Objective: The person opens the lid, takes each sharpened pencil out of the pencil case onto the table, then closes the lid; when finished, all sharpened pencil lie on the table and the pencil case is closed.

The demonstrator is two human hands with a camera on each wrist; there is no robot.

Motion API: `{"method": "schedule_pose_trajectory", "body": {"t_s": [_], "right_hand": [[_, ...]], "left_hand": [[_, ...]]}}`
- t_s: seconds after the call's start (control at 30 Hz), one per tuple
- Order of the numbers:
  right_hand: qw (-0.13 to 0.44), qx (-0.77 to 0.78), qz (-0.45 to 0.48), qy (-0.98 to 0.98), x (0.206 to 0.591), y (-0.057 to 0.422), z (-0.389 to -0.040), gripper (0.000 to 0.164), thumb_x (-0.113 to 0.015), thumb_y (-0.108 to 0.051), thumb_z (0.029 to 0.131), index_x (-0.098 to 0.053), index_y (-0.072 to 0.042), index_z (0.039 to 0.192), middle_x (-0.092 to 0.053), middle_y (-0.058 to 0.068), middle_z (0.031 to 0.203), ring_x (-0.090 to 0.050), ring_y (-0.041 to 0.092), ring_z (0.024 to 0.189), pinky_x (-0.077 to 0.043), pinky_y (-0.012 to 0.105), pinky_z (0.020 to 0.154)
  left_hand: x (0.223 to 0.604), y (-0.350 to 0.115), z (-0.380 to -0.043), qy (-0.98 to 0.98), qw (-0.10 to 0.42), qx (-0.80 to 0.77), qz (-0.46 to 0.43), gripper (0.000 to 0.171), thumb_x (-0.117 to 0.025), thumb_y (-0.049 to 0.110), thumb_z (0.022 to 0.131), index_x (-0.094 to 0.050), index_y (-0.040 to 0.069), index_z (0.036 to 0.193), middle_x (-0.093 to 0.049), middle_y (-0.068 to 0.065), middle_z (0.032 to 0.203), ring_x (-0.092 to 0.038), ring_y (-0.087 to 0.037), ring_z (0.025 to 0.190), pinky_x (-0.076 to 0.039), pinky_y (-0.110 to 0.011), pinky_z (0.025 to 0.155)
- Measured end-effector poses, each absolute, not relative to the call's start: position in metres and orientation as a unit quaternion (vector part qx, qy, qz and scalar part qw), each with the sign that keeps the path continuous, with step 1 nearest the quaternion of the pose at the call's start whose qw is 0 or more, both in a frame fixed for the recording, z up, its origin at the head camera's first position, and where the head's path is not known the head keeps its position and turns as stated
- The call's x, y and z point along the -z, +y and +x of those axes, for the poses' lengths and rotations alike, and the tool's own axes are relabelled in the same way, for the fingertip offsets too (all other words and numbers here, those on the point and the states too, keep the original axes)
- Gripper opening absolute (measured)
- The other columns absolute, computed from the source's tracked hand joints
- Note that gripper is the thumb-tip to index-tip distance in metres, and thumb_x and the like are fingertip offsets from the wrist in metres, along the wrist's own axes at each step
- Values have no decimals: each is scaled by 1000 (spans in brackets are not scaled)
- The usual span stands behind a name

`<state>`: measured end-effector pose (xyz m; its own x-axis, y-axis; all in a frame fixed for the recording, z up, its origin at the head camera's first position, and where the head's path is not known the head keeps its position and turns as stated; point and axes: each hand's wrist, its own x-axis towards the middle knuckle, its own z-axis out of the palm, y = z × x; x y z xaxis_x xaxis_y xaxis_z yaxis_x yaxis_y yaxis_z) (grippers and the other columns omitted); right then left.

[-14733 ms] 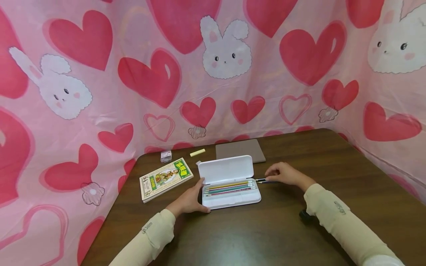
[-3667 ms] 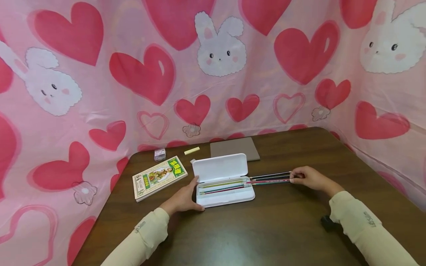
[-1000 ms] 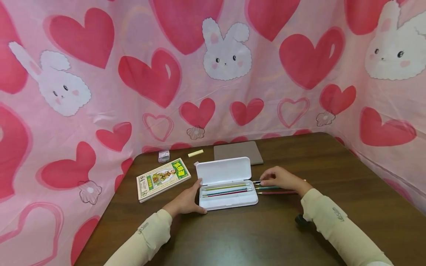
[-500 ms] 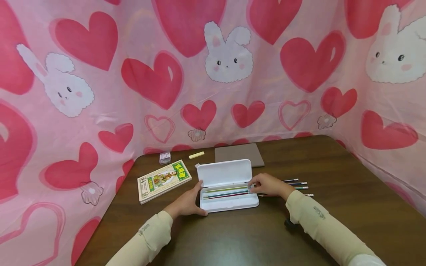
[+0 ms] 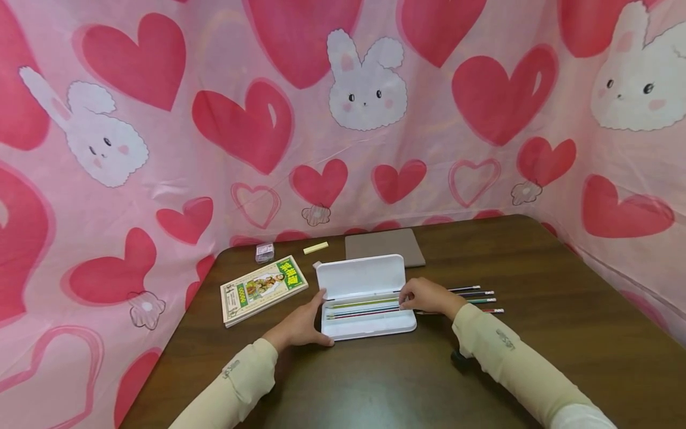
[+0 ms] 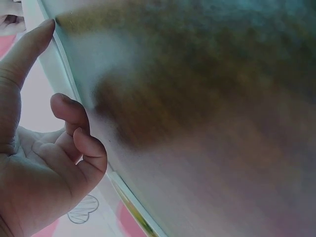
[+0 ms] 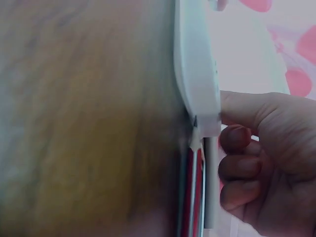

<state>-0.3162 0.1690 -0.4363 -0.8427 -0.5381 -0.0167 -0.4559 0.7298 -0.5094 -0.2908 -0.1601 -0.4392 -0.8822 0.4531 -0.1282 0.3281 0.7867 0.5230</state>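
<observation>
A white pencil case (image 5: pixel 386 329) lies with its lid raised on the dark wooden table. My left hand (image 5: pixel 300 326) grips its left end, thumb at the front corner and index finger at the back; other fingers curl loosely in the left wrist view. Several pencils (image 5: pixel 364 314), yellow-green, teal and dark red, lie lengthwise inside. At their right ends, my right hand (image 5: pixel 429 295) pinches with thumb and index finger, its fingertips partly hiding what they hold. Several more pencils (image 5: pixel 482 294) lie on the table beyond that hand; the right wrist view shows a red-striped pencil (image 7: pixel 192 173) by the case's end.
To the left lies a green-and-cream book (image 5: pixel 264 290). Behind it are a small clear box (image 5: pixel 265 252) and a yellow strip (image 5: pixel 315 248). A grey-brown notebook (image 5: pixel 386 245) lies behind the raised lid. Pink heart-patterned cloth (image 5: pixel 364 143) hangs around the table's back.
Since the oldest frame, several pencils have come out of the case onto the table at right. In the last second my right hand moved left to the pencils inside; my left hand stayed.
</observation>
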Motion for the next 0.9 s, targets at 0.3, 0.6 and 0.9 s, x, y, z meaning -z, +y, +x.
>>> {"method": "schedule_pose_trajectory", "body": {"t_s": [0.3, 0.6, 0.9], "right_hand": [[102, 238, -259, 931, 433, 165, -319, 8, -69, -17, 82, -65, -13, 76, -55, -4, 66, -47, 11, 63, -40, 25, 60], [102, 230, -264, 931, 436, 166, -319, 13, -69, -18, 83, -60, -13, 74, -49, -4, 64, -44, 10, 61, -37, 23, 57], [88, 249, -275, 924, 436, 169, -313, 11, -66, -19, 85, -60, -13, 78, -47, -5, 64, -44, 9, 60, -37, 23, 57]], "left_hand": [[437, -160, -290, 937, 126, -253, 205, 116, -83, 43, 62, -11, 12, 148, -43, -14, 140, -42, -30, 127, -32, -51, 106], [438, -159, -289, 937, 127, -253, 206, 116, -83, 43, 62, -11, 12, 148, -43, -15, 140, -42, -31, 127, -32, -51, 105], [436, -159, -289, 937, 133, -254, 198, 115, -83, 42, 62, -11, 14, 148, -42, -13, 141, -41, -31, 128, -32, -52, 106]]}}
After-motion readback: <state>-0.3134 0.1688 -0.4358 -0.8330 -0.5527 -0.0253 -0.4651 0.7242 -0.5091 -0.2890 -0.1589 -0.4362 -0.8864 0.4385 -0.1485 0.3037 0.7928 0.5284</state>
